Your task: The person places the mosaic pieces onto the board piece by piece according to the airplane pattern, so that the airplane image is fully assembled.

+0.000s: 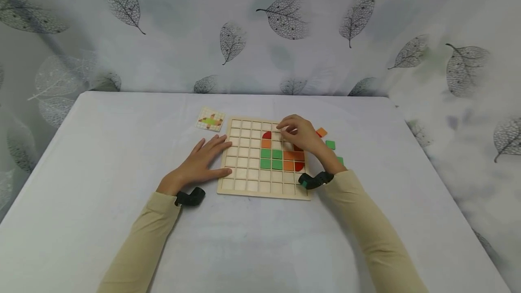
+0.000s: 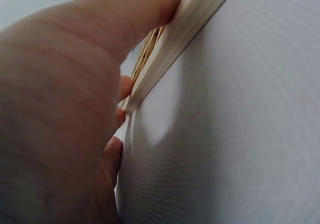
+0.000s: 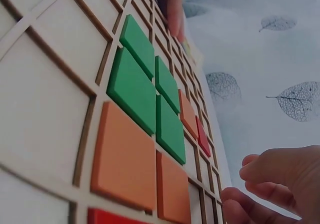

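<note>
A wooden grid board (image 1: pixel 246 174) lies on the table, its left edge under the spread fingers and thumb of my left hand (image 1: pixel 198 163). In the left wrist view, the thumb (image 2: pixel 145 8) touches the board's wooden side (image 2: pixel 170 46). My right hand (image 1: pixel 300 134) is over the board's upper right, fingers bent, with no tile visible between them in the right wrist view. Green tiles (image 3: pixel 132 91), orange tiles (image 3: pixel 122 156) and red rounded tiles (image 1: pixel 267 135) sit in the grid's cells. Part of the board's right side is hidden by the right hand.
A small pattern card (image 1: pixel 210 119) lies beyond the board's upper left corner. To the right of the board are a loose orange tile (image 1: pixel 321 132) and a green tile (image 1: pixel 330 144), with another green one partly behind the right wrist. A leaf-printed cloth (image 1: pixel 260 30) hangs behind the white table (image 1: pixel 134 134).
</note>
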`<act>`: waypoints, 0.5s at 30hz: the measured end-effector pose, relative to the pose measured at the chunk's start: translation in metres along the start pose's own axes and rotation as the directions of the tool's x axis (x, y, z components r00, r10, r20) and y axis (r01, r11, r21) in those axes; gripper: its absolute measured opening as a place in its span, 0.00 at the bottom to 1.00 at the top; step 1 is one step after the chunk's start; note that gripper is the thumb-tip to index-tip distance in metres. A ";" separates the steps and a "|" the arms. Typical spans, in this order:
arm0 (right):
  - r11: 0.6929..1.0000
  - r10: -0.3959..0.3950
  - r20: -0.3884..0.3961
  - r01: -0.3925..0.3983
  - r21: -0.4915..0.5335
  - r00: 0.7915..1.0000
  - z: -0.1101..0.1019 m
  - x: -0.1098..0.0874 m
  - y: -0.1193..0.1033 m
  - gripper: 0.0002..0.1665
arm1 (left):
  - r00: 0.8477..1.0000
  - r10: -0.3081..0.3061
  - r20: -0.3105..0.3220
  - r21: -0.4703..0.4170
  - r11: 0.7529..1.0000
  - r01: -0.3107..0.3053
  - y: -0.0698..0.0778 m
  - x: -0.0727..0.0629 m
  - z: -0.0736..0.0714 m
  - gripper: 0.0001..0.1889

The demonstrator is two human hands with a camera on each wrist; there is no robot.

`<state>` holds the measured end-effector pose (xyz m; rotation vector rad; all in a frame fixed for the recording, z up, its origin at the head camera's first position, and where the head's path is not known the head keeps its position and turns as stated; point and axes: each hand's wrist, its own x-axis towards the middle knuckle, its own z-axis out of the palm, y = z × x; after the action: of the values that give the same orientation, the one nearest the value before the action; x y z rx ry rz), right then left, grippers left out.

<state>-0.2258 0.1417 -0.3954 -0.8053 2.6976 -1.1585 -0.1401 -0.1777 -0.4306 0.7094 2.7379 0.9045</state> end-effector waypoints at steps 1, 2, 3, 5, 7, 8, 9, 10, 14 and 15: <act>1.000 0.000 -0.005 0.000 -0.004 1.000 -0.002 -0.001 0.001 0.12 | 1.000 0.000 0.000 0.000 1.000 0.000 0.000 0.000 0.000 0.41; 1.000 0.001 -0.012 -0.001 -0.005 1.000 -0.004 -0.002 0.001 0.12 | 1.000 0.001 0.000 -0.001 1.000 -0.001 0.000 0.000 0.001 0.41; 1.000 0.003 -0.017 -0.003 -0.007 1.000 -0.006 -0.003 0.002 0.11 | 1.000 0.002 0.000 -0.003 1.000 -0.002 -0.001 0.000 0.001 0.41; 1.000 0.005 -0.028 -0.006 -0.012 1.000 -0.010 -0.005 0.003 0.11 | 1.000 0.002 0.000 -0.003 1.000 -0.002 -0.001 0.000 0.001 0.41; 0.999 0.028 -0.034 -0.029 -0.028 0.999 -0.013 -0.006 0.004 0.11 | 1.000 0.000 -0.002 -0.003 1.000 0.000 -0.001 0.000 0.000 0.41; 0.999 0.040 -0.038 -0.041 -0.032 0.998 -0.015 -0.006 0.005 0.11 | 1.000 0.000 -0.002 -0.002 1.000 0.000 -0.001 0.000 0.000 0.41; 0.998 0.055 -0.044 -0.056 -0.037 0.998 -0.016 -0.007 0.006 0.11 | 1.000 -0.001 -0.002 -0.001 1.000 0.001 -0.001 0.000 0.000 0.41; 0.997 0.067 -0.053 -0.069 -0.042 0.996 -0.018 -0.008 0.007 0.12 | 1.000 -0.001 -0.004 -0.001 1.000 0.001 -0.001 0.000 0.000 0.41; 0.992 0.107 -0.104 -0.112 -0.050 0.989 -0.024 -0.012 0.014 0.11 | 1.000 0.008 -0.008 -0.011 1.000 -0.008 -0.002 0.000 0.000 0.41; 0.991 0.114 -0.122 -0.120 -0.051 0.986 -0.026 -0.013 0.016 0.11 | 1.000 0.011 -0.008 -0.011 1.000 -0.011 -0.002 0.000 0.001 0.41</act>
<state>-0.2285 0.1741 -0.3896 -0.5931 2.8435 -1.1408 -0.1404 -0.1790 -0.4323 0.7211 2.7365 0.9266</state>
